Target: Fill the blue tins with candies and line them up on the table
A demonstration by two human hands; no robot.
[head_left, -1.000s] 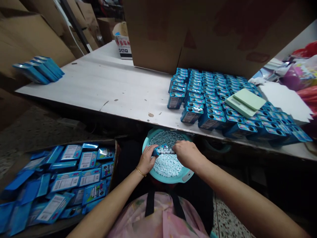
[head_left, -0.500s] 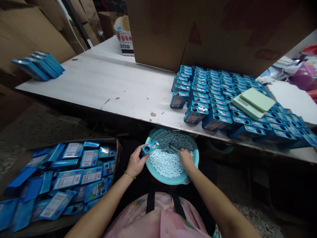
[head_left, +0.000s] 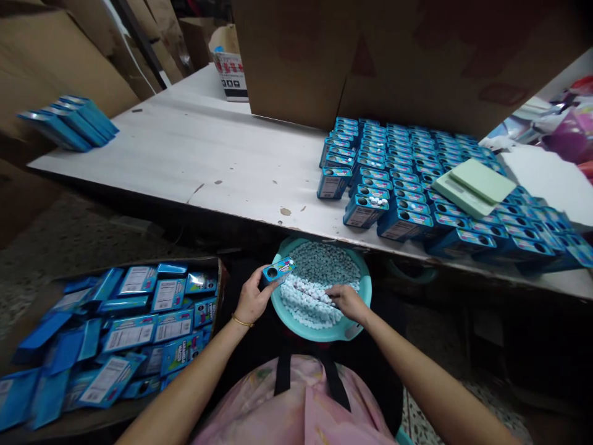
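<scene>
My left hand (head_left: 252, 296) is closed around a small blue candy box (head_left: 278, 270), held over the left rim of a turquoise basin (head_left: 367, 290). The box's end with a round dark hole faces up, and a white piece lies on it. Small white candies (head_left: 324, 256) fill much of the basin. Inside its right half, my right hand (head_left: 345, 300) has its fingers closed on a thin metal scoop (head_left: 319, 293), mostly buried among the candies, so its full shape is hidden.
Rows of upright blue boxes (head_left: 401, 185) cover the right of the white table (head_left: 208, 161), with a pale green scale (head_left: 475, 187) on them. A carton (head_left: 221, 272) of blue boxes stands at lower left. A large cardboard box (head_left: 296, 68) stands behind.
My right hand has moved slightly left and down, and the scoop has sunk into the candies. My left hand, still holding the box, has shifted slightly left.
</scene>
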